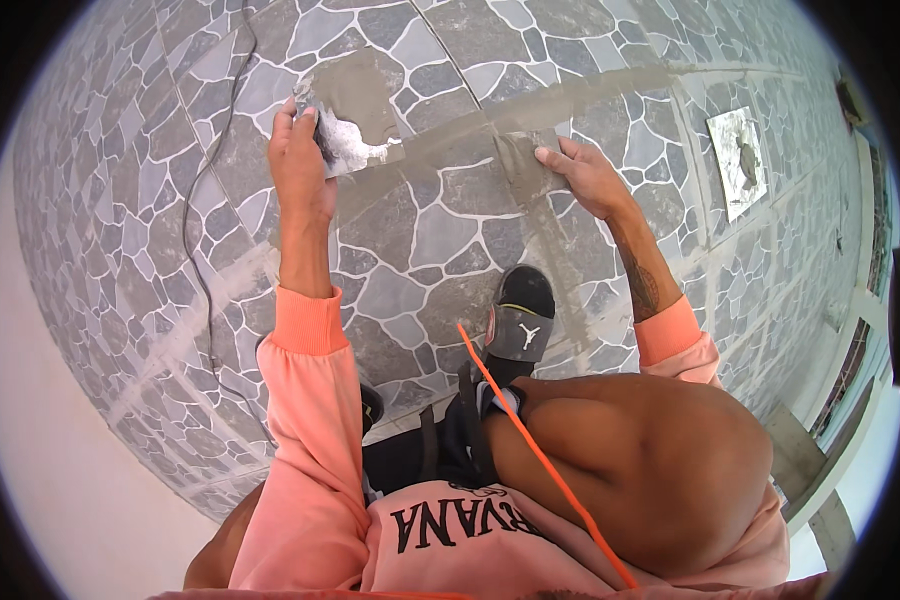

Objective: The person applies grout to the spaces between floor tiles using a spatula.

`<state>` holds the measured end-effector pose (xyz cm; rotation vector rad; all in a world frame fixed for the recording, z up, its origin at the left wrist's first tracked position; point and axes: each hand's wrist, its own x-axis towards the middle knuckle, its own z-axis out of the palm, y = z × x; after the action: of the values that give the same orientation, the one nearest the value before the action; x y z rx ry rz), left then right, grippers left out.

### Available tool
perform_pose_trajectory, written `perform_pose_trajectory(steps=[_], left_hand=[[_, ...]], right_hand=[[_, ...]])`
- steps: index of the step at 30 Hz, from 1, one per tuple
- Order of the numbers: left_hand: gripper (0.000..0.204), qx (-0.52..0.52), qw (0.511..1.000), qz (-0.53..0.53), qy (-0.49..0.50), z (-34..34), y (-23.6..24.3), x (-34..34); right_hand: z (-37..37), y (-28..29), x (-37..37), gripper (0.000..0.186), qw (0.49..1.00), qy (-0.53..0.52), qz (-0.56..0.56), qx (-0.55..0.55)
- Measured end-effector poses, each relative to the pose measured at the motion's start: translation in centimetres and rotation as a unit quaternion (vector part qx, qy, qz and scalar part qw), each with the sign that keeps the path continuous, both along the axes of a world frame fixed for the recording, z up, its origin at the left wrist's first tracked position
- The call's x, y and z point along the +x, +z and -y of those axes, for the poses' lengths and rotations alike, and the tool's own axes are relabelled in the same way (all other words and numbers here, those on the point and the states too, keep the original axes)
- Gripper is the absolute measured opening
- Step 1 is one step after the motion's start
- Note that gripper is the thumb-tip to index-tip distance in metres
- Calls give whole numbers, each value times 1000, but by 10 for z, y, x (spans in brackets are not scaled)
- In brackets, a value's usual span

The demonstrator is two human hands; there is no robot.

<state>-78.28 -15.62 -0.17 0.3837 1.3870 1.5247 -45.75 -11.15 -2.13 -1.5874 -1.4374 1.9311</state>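
Note:
In my left hand (300, 165) is a flat metal trowel (350, 148), its fingers closed round the handle. Wet grey mortar (358, 92) covers much of the blade, which is held over the floor. My right hand (592, 178) pinches a small, flat grey spreader (526, 165) smeared with the same paste. This piece lies low against the stone-patterned floor tiles (448, 235), where a smeared grey joint band (445, 140) meets another running toward my foot. Whether its edge touches the tile, I cannot tell.
On the right lies a white square plate (722, 140) with a dab of mortar. A dark cable (232, 110) snakes along the left. My sandalled foot (523, 320) stands close below the joint; an orange cord (530, 440) hangs before me. A pale wall (60, 410) borders the left.

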Motion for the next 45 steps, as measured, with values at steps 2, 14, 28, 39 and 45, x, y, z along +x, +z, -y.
perform_pose_trajectory(steps=[2, 14, 28, 39, 45], left_hand=[[37, -6, 1000, 3, -1, 3, -4, 1], [41, 6, 1000, 12, -12, -1, -12, 10], [45, 24, 999, 21, -22, -18, -6, 16], [47, 6, 996, 25, -87, 1, -8, 23], [45, -18, 989, 131, -63, -5, 13, 48]], right_hand=[[-10, -5, 23, 31, 994, -88, -55, -21], [-76, -25, 53, 30, 833, 72, 388, 387], [28, -12, -7, 19, 841, 317, 162, 408], [6, 22, 5, 34, 971, -130, -190, -59], [-1, 82, -37, 37, 961, -59, -47, 266]])
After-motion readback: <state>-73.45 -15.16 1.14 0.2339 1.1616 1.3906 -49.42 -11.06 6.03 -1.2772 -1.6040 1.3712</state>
